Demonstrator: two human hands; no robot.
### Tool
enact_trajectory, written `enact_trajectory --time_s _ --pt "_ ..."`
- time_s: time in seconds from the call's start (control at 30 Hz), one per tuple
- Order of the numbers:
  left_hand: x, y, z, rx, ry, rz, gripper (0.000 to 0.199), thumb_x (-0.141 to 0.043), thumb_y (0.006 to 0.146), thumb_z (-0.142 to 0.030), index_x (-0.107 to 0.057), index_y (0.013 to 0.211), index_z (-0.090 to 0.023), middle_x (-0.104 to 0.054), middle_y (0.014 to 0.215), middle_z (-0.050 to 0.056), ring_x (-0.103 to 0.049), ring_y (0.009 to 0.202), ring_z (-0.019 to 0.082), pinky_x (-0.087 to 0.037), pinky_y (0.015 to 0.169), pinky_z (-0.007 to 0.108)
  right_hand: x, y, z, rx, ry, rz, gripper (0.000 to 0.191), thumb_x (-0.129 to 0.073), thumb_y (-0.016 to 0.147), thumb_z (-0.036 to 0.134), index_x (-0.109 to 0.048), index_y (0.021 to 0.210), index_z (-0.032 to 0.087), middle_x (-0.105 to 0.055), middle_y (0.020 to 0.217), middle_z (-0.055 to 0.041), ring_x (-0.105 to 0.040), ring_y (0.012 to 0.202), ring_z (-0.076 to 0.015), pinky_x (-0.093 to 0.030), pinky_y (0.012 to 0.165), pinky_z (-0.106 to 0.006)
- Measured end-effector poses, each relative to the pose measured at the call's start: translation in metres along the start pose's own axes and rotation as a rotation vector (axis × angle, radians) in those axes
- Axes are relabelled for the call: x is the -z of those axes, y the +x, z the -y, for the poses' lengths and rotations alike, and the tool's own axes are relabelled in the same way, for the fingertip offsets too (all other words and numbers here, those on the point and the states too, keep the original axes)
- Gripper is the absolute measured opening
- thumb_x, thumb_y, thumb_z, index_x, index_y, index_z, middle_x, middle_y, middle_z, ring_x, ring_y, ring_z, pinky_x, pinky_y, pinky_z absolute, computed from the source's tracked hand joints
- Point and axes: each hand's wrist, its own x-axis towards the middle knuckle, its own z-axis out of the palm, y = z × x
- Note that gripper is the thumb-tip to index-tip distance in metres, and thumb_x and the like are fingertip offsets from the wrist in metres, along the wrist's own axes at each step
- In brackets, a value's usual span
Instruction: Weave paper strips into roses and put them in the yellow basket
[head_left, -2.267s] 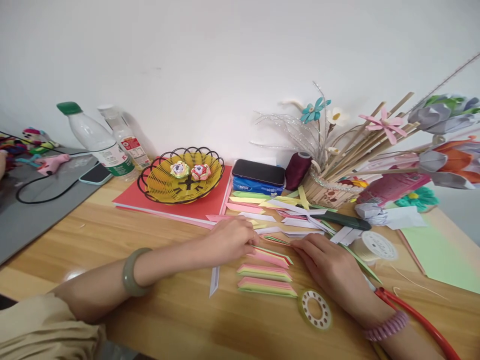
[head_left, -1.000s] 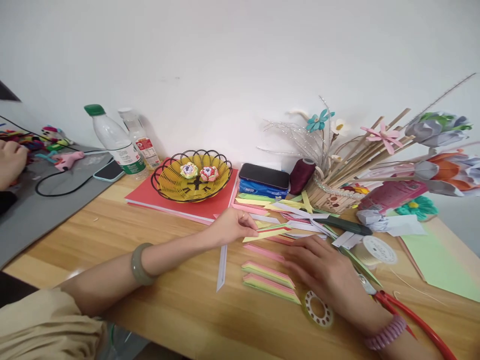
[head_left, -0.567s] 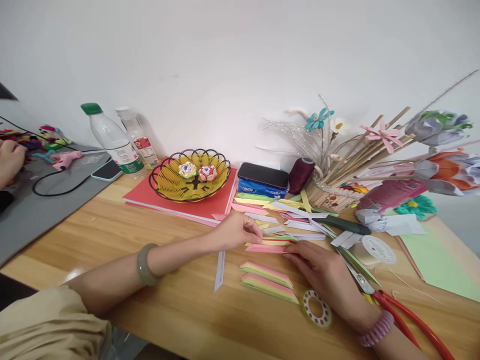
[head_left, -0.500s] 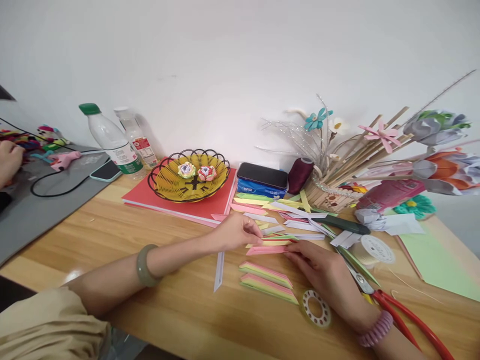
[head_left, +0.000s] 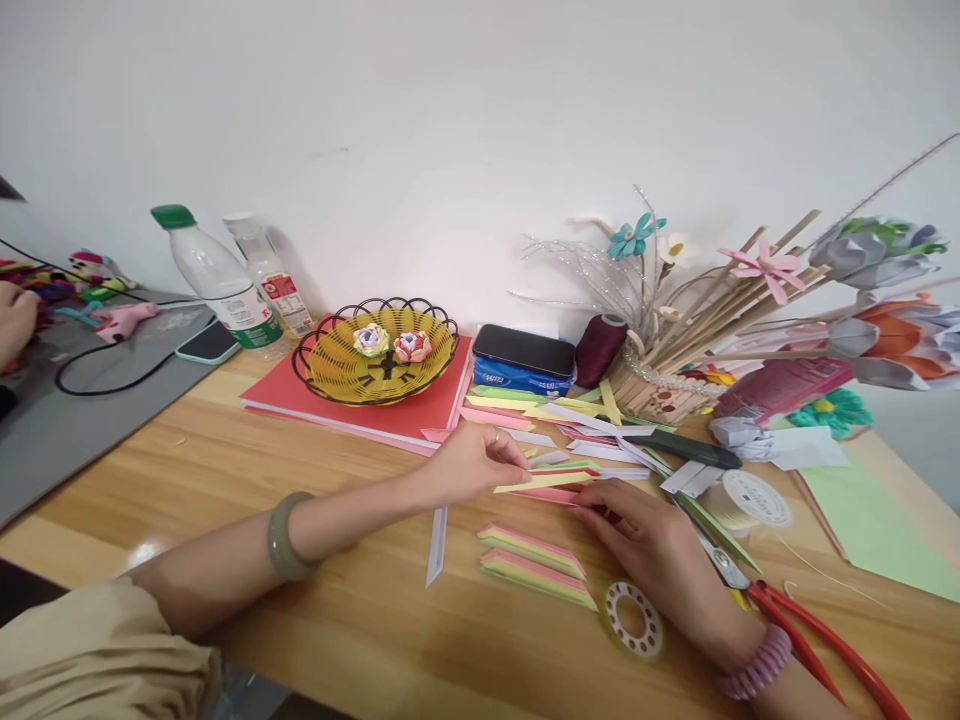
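Observation:
Between its thumb and fingers my left hand [head_left: 476, 463] pinches folded paper strips [head_left: 551, 480], yellow with red and green edges behind. My right hand [head_left: 649, 535] has its fingertips closed on the right end of a pink paper strip [head_left: 551, 494], just under the yellow one. Two small stacks of folded pink and yellow-green strips [head_left: 534, 565] lie on the table below the hands. Beside my left wrist a white folded strip [head_left: 436, 548] rests on the wood. A roll of clear tape [head_left: 632, 619] lies near my right hand.
Red-handled scissors [head_left: 817, 640] and a thread spool [head_left: 750, 498] are at the right. Loose strips [head_left: 600, 425] lie behind my hands. A yellow basket [head_left: 337, 385] with two paper flowers sits on red paper [head_left: 262, 390]. Another person's hand [head_left: 15, 320] shows far left.
My left hand has shifted slightly right and up. The yellow strip has tilted and separated from the pink one, now covering part of it. My right hand has barely moved.

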Motion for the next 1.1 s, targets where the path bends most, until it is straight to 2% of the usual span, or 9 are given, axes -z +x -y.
enact_trajectory --time_s 0.3,0.43,0.83,1.1 --pt "0.001 0.003 0.011 0.007 -0.027 0.054 0.016 -0.068 0.058 -0.025 -0.065 0.067 -0.012 -0.064 0.063 0.001 -0.053 0.057 0.009 -0.040 0.055 0.021 0.004 0.002 0.003 -0.121 0.106 -0.074 0.020 -0.050 0.083 0.036 -0.063 0.079 0.022 -0.068 0.077 -0.0016 -0.063 0.069 -0.0160 -0.051 0.061 -0.026" --pt "0.000 0.002 0.009 0.017 -0.055 0.076 0.019 -0.069 0.058 -0.027 -0.066 0.068 -0.012 -0.063 0.062 0.001 -0.051 0.055 0.008 -0.038 0.054 0.020 0.005 0.002 0.003 -0.116 0.086 -0.115 0.022 -0.050 0.082 0.038 -0.063 0.077 0.022 -0.068 0.077 -0.0020 -0.063 0.069 -0.0165 -0.051 0.060 -0.026" --pt "-0.003 0.001 0.005 0.047 -0.075 0.088 0.019 -0.066 0.060 -0.029 -0.064 0.069 -0.012 -0.058 0.059 -0.001 -0.046 0.052 0.006 -0.036 0.050 0.019 0.002 0.001 0.003 -0.139 0.124 -0.119 0.020 -0.053 0.081 0.038 -0.064 0.076 0.021 -0.068 0.075 -0.0016 -0.062 0.069 -0.0161 -0.049 0.062 -0.027" --pt "-0.006 -0.001 0.008 0.000 -0.023 0.154 0.019 -0.064 0.064 -0.030 -0.063 0.072 -0.013 -0.060 0.067 0.000 -0.051 0.062 0.009 -0.040 0.059 0.021 -0.002 0.000 -0.003 -0.330 0.430 -0.118 0.022 -0.060 0.075 0.040 -0.062 0.078 0.018 -0.066 0.077 -0.0041 -0.061 0.068 -0.0162 -0.050 0.060 -0.026"
